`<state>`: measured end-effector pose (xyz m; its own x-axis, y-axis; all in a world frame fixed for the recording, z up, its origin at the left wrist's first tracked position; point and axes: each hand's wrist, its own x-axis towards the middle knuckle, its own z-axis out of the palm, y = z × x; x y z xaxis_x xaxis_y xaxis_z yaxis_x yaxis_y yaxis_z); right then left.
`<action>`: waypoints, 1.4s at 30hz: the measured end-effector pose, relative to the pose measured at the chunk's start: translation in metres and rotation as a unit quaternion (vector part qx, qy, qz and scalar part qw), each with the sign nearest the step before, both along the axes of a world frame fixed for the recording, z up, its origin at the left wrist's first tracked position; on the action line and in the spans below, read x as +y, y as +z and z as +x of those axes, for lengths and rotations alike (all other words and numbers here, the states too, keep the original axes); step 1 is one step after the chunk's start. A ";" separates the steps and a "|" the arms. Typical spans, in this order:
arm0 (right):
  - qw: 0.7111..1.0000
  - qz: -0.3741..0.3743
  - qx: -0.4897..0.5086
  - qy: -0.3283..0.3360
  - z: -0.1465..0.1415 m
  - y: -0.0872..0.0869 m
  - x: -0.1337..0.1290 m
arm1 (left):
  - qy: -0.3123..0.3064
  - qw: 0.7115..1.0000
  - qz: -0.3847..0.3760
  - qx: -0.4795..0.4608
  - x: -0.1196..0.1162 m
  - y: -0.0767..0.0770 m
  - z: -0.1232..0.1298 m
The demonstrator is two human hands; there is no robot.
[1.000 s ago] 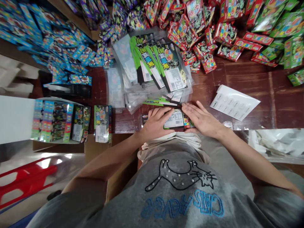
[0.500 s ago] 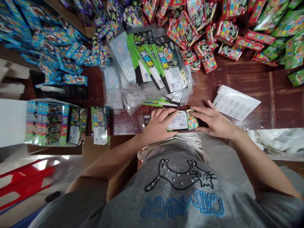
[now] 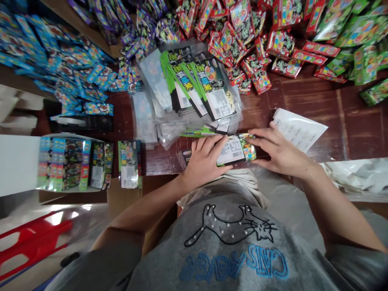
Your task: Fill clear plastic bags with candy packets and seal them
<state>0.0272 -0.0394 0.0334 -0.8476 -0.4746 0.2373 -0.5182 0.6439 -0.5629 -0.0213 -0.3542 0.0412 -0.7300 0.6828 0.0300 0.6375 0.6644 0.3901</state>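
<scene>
I'm seeing via head cam: L hand (image 3: 204, 159) is lying over the packet (image 3: 230, 150), palm down, fingers along its far edge & thumb along its near one, so it's gripping it across. The packet is sitting btwn both hands, white label up, flat on the table (image 3: 298, 91), close to the near edge. R hand (image 3: 279, 151) is bracketing the packet's R end, fingers and thumb apart, tips at a small green box (image 3: 248, 146) showing there; can't tell if it's pinching.

Room-wise: the table's near edge is running right by both hands, so little space is showing on that side. Beyond L hand, clear bags (image 3: 214, 93) w/ black-green cards are fanning out, just past the fingers. White sticker sheet (image 3: 303, 126) is lying just beyond & R of R hand. Past the sheet, bare wood is giving the widest gap, w/ red boxes (image 3: 281, 44) bounding its far side & green boxes (image 3: 365, 64) farther R.

L of L hand, a strip of table is separating it from a lone pack (image 3: 129, 163); farther L, a white-flapped carton (image 3: 20, 165) is standing open. Blue boxes (image 3: 81, 70) are heaping up beyond it.
</scene>
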 end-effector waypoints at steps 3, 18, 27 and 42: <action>0.996 -0.017 -0.070 0.046 0.002 0.002 -0.006 | 0.006 1.000 0.026 -0.010 0.013 -0.001 0.007; 0.907 -0.320 -0.236 -0.141 0.020 -0.015 -0.033 | 0.101 0.881 0.357 -0.294 0.039 -0.044 0.019; 0.858 -0.383 -0.273 -0.206 0.024 -0.025 -0.055 | 0.154 0.842 0.413 -0.310 0.030 -0.051 0.024; 0.851 -0.395 -0.193 -0.288 0.044 -0.018 -0.068 | 0.183 0.823 0.371 -0.390 0.033 -0.023 -0.005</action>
